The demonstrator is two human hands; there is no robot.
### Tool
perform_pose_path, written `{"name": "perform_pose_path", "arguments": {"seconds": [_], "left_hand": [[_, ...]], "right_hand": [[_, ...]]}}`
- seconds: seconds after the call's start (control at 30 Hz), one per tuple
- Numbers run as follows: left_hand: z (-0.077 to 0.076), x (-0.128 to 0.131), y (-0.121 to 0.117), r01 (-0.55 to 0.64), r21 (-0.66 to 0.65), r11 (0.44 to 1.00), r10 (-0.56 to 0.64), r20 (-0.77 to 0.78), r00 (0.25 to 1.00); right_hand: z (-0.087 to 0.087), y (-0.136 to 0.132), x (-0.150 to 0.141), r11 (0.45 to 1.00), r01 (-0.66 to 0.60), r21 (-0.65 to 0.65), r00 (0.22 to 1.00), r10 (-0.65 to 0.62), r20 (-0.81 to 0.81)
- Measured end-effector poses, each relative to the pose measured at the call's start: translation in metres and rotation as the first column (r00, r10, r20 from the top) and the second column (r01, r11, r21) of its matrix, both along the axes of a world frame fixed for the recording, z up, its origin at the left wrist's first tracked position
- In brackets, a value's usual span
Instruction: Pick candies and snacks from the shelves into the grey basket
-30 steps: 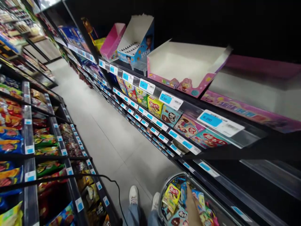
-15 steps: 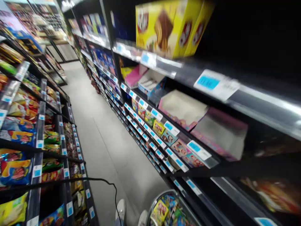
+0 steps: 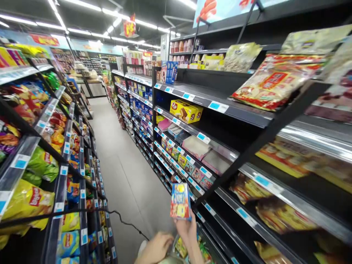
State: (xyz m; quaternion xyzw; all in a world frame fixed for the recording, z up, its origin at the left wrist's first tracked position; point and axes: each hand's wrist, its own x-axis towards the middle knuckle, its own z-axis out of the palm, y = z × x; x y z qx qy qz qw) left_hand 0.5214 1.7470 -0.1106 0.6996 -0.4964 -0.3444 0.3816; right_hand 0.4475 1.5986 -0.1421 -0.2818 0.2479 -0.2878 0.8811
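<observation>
My right hand (image 3: 186, 229), palm up, supports a small blue box (image 3: 180, 200) with red and yellow printing, thumb along its right side. To its lower left is my left hand (image 3: 162, 244), with curled fingers; whatever they may hold is hidden. Below both hands stands a basket (image 3: 211, 242), partly covered by my arms, with colourful small packets in it. The box is held above the basket, beside the lower shelves on the right.
Shelves with price tags line both sides of the grey aisle floor (image 3: 121, 161). Chip bags (image 3: 35, 201) fill the left rack. Yellow boxes (image 3: 185, 111) and open cartons (image 3: 196, 146) sit on the right shelves. A black cable (image 3: 121, 216) crosses low in front.
My view has tilted up, showing the ceiling lights and upper shelves. Both hands have come into sight at the bottom, the right one with the blue box.
</observation>
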Motion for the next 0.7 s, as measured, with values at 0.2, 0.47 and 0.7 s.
{"name": "perform_pose_path", "arguments": {"seconds": [0.2,0.47,0.7], "left_hand": [[0.058,0.004,0.004,0.032,-0.191,0.981,-0.080,-0.250,0.965],[0.081,-0.021,0.042,-0.082,-0.357,0.931,-0.197,-0.678,0.708],[0.088,-0.053,0.034,-0.263,-0.295,0.919,-0.118,-0.839,0.531]], "right_hand": [[0.090,0.026,-0.012,1.000,-0.025,0.003,0.970,0.024,0.240],[0.087,0.065,-0.049,0.997,0.007,-0.082,0.972,0.012,0.233],[0.088,0.085,-0.079,0.973,0.142,-0.180,0.960,-0.091,0.267]]}}
